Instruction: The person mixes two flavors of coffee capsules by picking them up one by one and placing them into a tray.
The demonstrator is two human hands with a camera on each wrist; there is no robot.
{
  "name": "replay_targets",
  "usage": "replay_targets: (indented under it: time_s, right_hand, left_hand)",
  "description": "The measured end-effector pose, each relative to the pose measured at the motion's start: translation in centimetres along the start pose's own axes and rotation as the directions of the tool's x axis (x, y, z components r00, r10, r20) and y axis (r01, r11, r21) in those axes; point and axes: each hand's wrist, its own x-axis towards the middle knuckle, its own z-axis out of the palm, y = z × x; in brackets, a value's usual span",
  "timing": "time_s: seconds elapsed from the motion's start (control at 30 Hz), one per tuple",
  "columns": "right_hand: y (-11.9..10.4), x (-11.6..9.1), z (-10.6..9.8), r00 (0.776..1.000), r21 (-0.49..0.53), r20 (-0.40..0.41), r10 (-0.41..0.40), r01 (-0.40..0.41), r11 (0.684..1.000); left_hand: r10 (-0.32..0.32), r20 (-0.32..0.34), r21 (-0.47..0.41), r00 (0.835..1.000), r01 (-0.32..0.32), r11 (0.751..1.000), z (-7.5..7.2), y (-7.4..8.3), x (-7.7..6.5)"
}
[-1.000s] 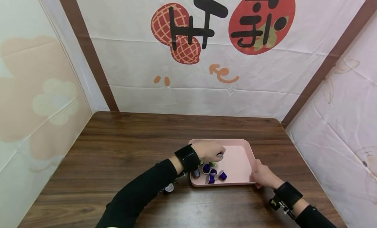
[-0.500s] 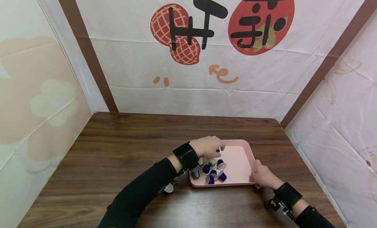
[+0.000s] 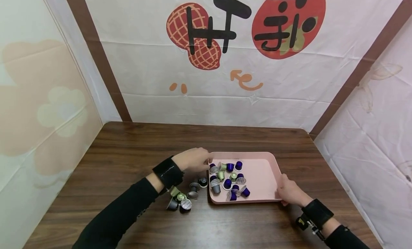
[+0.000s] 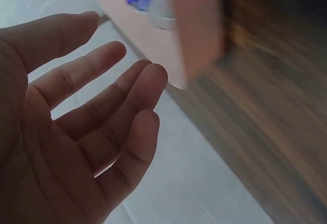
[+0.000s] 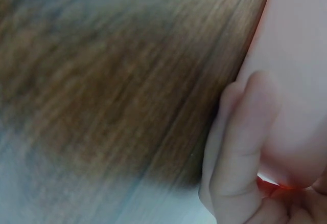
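Note:
A pink tray (image 3: 262,175) lies on the table with several coffee capsules in its left half: dark blue (image 3: 227,184), light green (image 3: 220,175) and grey (image 3: 216,189). My left hand (image 3: 192,159) is over the tray's upper left corner. In the left wrist view its fingers (image 4: 143,132) are loosely bent, with nothing between them. My right hand (image 3: 289,190) grips the tray's lower right edge; the right wrist view shows fingers (image 5: 240,157) against the pink wall (image 5: 296,55).
Left of the tray, more capsules lie loose on the wooden table (image 3: 145,145): green (image 3: 181,197), dark grey (image 3: 172,204), grey (image 3: 193,194) and one with a silver lid (image 3: 185,204). A printed white cloth (image 3: 145,70) hangs behind the table.
My left hand has moved left from above the middle of the tray to its left edge, letting go of a dark blue capsule inside. The right hand has stayed at the tray.

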Motion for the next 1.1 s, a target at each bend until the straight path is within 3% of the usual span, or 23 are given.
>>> replay_targets:
  time_s: [0.2, 0.37, 0.57, 0.83, 1.1]
  right_hand:
    - [0.0, 0.0, 0.0, 1.0, 0.002, 0.014, 0.006, -0.006, 1.0]
    - [0.2, 0.1, 0.0, 1.0, 0.001, 0.016, 0.017, -0.017, 1.0]
    - [0.3, 0.2, -0.1, 0.999, 0.013, 0.02, 0.036, -0.036, 0.999]
    - [0.4, 0.2, 0.0, 0.999, 0.017, 0.023, 0.033, -0.034, 0.999]
    - [0.2, 0.2, -0.2, 0.999, 0.019, 0.025, 0.026, -0.027, 0.999]
  left_hand:
    - [-0.055, -0.004, -0.031, 0.998, 0.055, 0.998, 1.0, -2.1, -3.4]
    - [-0.123, 0.052, -0.067, 0.991, 0.127, 0.99, 2.2, -3.2, -6.1]
    - [-0.147, 0.105, -0.135, 0.984, 0.16, 0.978, 3.1, -4.2, -8.2]
    - [-0.078, 0.107, -0.186, 0.991, 0.097, 0.978, 4.0, -4.5, -9.4]
    - [-0.099, 0.087, -0.181, 0.991, 0.113, 0.977, 4.7, -4.8, -9.1]
